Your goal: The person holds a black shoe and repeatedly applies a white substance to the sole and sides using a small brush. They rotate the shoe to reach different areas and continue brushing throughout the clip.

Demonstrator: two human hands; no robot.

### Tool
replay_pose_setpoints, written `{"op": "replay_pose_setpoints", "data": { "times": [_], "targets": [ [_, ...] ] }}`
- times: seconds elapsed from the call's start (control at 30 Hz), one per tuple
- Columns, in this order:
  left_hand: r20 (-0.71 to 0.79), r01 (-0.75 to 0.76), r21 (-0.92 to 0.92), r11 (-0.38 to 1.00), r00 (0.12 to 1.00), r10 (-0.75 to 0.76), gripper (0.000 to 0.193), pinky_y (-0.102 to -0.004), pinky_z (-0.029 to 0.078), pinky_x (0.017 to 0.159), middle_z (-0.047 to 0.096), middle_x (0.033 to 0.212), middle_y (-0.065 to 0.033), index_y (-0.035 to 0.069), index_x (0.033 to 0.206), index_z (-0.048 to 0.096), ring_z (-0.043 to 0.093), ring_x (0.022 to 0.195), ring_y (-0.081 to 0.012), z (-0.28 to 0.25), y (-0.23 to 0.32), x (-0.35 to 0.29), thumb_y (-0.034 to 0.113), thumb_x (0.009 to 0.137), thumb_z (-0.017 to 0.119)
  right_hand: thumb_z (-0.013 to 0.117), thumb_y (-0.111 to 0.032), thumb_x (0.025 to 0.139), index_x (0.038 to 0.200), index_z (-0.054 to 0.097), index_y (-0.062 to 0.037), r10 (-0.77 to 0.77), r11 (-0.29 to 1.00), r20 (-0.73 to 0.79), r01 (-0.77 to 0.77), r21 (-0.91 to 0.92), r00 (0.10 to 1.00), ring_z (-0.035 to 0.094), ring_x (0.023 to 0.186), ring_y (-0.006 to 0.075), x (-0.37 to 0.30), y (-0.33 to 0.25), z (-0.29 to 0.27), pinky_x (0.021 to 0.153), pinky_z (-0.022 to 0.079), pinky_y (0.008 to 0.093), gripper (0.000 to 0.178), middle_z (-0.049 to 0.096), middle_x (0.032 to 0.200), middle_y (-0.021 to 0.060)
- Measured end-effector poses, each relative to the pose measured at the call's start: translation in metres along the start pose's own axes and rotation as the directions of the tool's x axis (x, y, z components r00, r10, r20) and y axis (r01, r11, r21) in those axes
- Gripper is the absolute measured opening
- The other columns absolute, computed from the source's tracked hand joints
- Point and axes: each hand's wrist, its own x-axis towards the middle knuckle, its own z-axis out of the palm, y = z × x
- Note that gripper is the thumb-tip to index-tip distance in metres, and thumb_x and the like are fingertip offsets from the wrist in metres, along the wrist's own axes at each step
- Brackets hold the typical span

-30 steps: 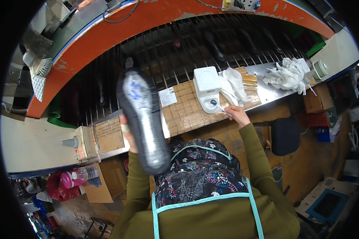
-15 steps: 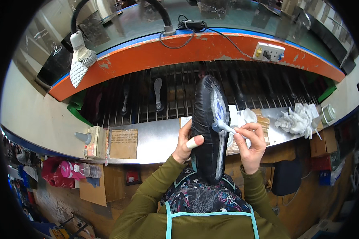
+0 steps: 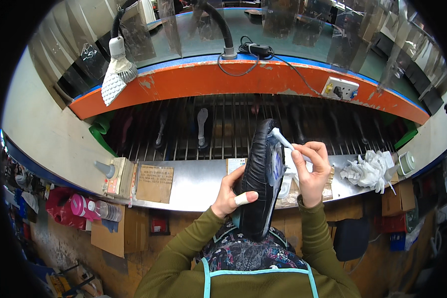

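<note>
My left hand [image 3: 229,196], a pale wrap round its thumb, grips a black shoe upper [image 3: 254,185] from its left side. The upper stands nearly upright above my lap, its underside turned to the right. A wet-looking whitish coat edges that underside, with a blue-marked patch in its middle. My right hand [image 3: 312,175] pinches a small white-handled brush [image 3: 283,139] between thumb and fingers. The brush's tip touches the underside near the upper's far end. White containers [image 3: 286,186] on the ledge are partly hidden behind the upper and my right hand.
Beyond the metal ledge [image 3: 196,180] runs a roller rack carrying a pale sole [image 3: 202,126] and darker soles. Crumpled white cloths [image 3: 367,171] lie at the right, a cardboard piece [image 3: 155,183] at the left. Above hang a lamp [image 3: 118,69] and an orange beam [image 3: 184,82] with a socket [image 3: 339,89].
The brush has moved from the middle of the underside up to its far end. My left hand has turned the upper so its underside faces more to the right. The view has shifted slightly.
</note>
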Motion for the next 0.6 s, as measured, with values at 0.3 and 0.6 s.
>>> {"op": "replay_pose_setpoints", "data": {
  "times": [0.3,0.6],
  "targets": [
    [0.023,0.009,-0.030,0.999,1.000,-0.008,0.069,-0.0297,0.041,0.099,0.059,0.120,-0.0092,-0.005,0.133,0.048,0.056,0.111,-0.0156,-0.004,0.012,0.004,0.019,0.074,0.077,0.074,-0.003,0.080,0.097,0.074,-0.0056,-0.091,0.996,0.084,0.090,0.021,0.992,0.054,0.073,0.0088,0.018,0.004,-0.003,0.056,0.043,0.0213,0.017,0.054,0.092,0.0030],
    [0.022,0.070,-0.061,0.996,0.997,-0.069,0.064,-0.0281,0.043,0.096,0.061,0.117,-0.0079,-0.002,0.131,0.050,0.057,0.106,-0.0145,-0.011,0.018,0.010,0.025,0.079,0.073,0.077,-0.006,0.076,0.093,0.075,-0.0085,-0.113,0.993,0.232,0.120,-0.016,0.966,0.052,0.067,0.0092,0.013,0.012,-0.011,0.057,0.042,0.0234,0.018,0.058,0.085,0.0021]
  ]
}}
